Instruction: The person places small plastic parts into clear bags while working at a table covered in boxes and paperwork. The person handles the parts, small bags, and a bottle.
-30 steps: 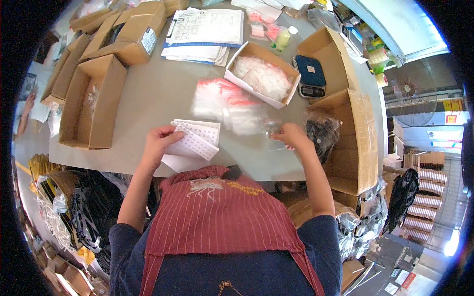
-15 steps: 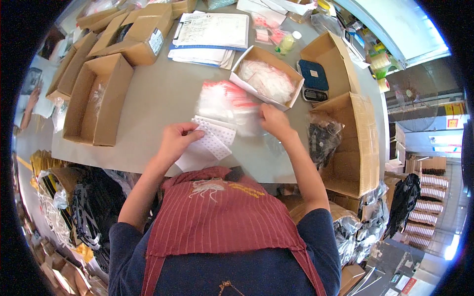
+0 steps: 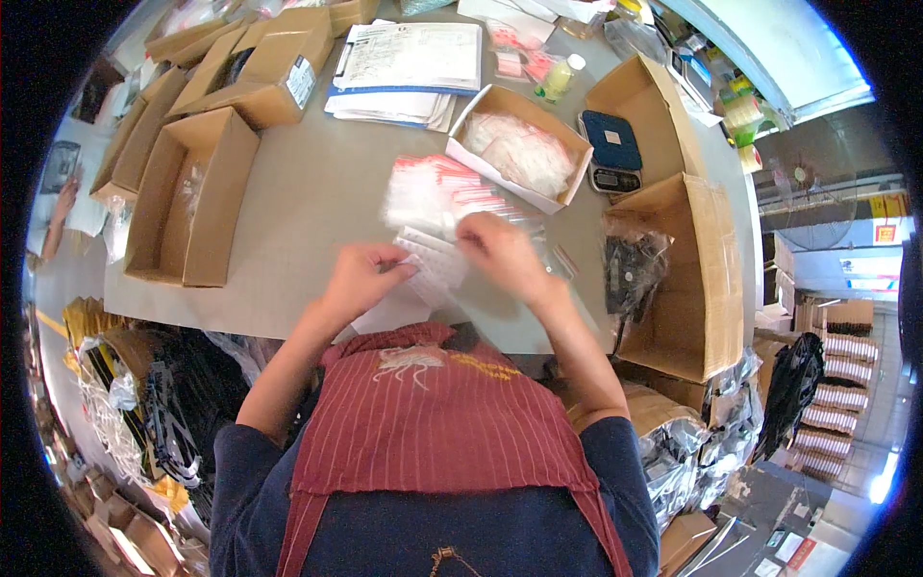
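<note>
Between finger and thumb, my left hand (image 3: 370, 281) pinches white sheets of small dotted stickers (image 3: 431, 262), blurred by motion. A plain white part of paper (image 3: 392, 313) hangs below them at the table's near edge. My right hand (image 3: 495, 252) is at the right side of the sheets, its fingers curled together; it is smeared, and what it holds, if anything, cannot be made out. Just beyond both hands lies a spread pile of clear zip bags with red strips (image 3: 433, 188). A small clear bag (image 3: 565, 260) rests right of my right hand.
An open box of clear bags (image 3: 519, 154) stands beyond the pile. Left is an open cardboard box (image 3: 192, 207); right, a larger one (image 3: 687, 288) beside black items in plastic (image 3: 635, 264). Farther back are a clipboard with papers (image 3: 409, 62), a bottle (image 3: 561, 79) and a small scale (image 3: 611, 154).
My right hand has moved left and nearer, from the zip bags to the dotted sticker sheets. My left hand still holds the sheets, which have shifted slightly to the right.
</note>
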`<move>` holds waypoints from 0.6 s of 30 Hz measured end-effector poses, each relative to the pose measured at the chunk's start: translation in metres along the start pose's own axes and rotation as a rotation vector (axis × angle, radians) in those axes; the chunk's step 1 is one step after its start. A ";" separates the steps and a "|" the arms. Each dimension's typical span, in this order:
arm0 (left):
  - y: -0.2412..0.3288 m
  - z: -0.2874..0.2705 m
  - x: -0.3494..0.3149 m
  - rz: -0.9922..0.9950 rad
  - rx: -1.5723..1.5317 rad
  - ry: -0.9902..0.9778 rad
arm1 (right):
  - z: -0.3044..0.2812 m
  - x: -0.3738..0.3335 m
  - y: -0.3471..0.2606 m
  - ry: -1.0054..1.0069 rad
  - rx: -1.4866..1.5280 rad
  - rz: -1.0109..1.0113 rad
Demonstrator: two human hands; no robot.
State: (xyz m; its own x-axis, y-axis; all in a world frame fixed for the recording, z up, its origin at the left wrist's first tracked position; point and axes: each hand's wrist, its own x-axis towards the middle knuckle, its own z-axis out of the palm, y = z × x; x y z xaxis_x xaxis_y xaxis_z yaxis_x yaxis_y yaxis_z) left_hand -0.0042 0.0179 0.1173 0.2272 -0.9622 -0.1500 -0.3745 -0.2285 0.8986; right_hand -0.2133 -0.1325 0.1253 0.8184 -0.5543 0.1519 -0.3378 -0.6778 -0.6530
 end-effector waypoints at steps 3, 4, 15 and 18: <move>0.001 0.003 0.000 0.100 0.031 -0.047 | 0.011 0.013 -0.026 0.112 0.105 -0.147; 0.001 0.004 0.000 0.131 0.024 -0.050 | 0.012 0.017 -0.030 0.125 0.077 -0.179; 0.008 0.006 -0.003 0.164 -0.014 -0.170 | 0.030 0.011 -0.025 0.124 -0.181 -0.313; 0.005 0.011 -0.002 0.141 -0.034 -0.194 | 0.029 0.008 -0.020 0.050 -0.168 -0.347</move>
State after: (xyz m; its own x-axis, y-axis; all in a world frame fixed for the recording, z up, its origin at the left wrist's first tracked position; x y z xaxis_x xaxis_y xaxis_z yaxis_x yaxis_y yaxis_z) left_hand -0.0161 0.0167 0.1178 -0.0032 -0.9954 -0.0952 -0.3595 -0.0877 0.9290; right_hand -0.1867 -0.1090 0.1182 0.8750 -0.2981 0.3816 -0.1194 -0.8965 -0.4267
